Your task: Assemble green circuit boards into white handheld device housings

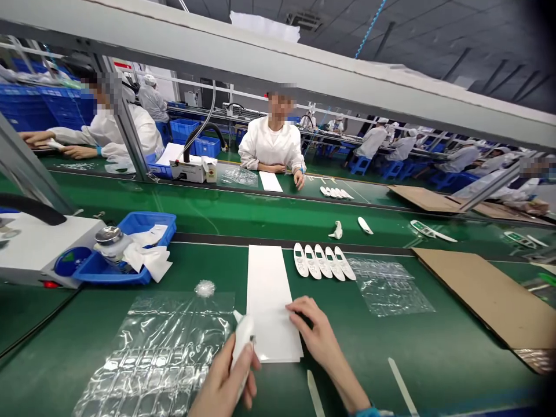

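Note:
My left hand [232, 373] is closed around a white plastic housing [244, 337], a smooth curved piece with a narrow tip and a small dark opening. Just right of it, my right hand [315, 327] hovers at or touches the right edge of a long white paper sheet [268, 278]; its thumb and fingers are bent and slightly apart, with nothing visible between them. Beyond that hand lies a row of several white oval shells [320, 262]. Left of the sheet, a clear plastic blister tray [160, 347] lies flat, with a small pile of clear bits [205, 288] behind it.
A blue bin [150, 223] with a metal-topped bottle [110, 240] and tissues stands left beside a white machine [47, 243]. Clear plastic film [391, 284] and brown cardboard [482, 289] lie right. Parts rest on the green belt [260, 217]; a co-worker [273, 145] sits opposite.

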Demonstrator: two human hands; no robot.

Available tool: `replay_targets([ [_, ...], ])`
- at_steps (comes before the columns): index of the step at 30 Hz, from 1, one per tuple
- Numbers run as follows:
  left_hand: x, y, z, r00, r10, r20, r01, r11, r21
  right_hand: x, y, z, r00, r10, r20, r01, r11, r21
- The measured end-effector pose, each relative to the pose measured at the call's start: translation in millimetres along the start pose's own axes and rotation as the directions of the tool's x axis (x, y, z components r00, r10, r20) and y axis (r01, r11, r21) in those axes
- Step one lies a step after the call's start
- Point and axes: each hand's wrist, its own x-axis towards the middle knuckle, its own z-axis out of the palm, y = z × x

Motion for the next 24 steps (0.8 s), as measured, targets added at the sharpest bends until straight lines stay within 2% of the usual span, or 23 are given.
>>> replay_targets([
  [3,23,6,7.7,0.995,0.091,-0.038,-0.090,0.995,0.032,14,20,-12,0.999,0.012,0.042,-0.008,0.996,-0.088],
  [6,37,3,12.4,0.989,0.104,-0.105,-0.098,0.993,0.068,17,23,-11,0.995,0.036,0.094,-0.023,0.990,-0.141],
  [12,40,-2,14.2,0.987,0.062,-0.147,-0.059,0.998,0.028,21,17,-6,0.992,0.055,0.113,-0.039,0.989,-0.142],
  [17,35,5,16.9,0.992,0.057,-0.110,-0.045,0.993,0.107,21,21,-13,1.000,0.022,0.006,-0.022,1.000,-0.007],
  [19,30,12,18.5,0.993,0.051,-0.103,-0.047,0.998,0.044,17,12,-20,0.997,0.022,-0.069,-0.018,0.999,0.050],
  [21,22,18,18.9,0.998,0.015,-0.068,-0.018,0.998,-0.053,9,-7,-25,0.993,0.040,-0.114,-0.024,0.990,0.142],
  [23,14,22,17.7,0.999,-0.044,-0.004,0.043,0.989,-0.144,-2,-34,-24,0.993,0.095,-0.065,-0.073,0.958,0.279],
  [24,10,23,16.6,0.997,-0.069,0.029,0.074,0.979,-0.188,-7,-49,-21,0.993,0.119,0.003,-0.113,0.934,0.339],
])
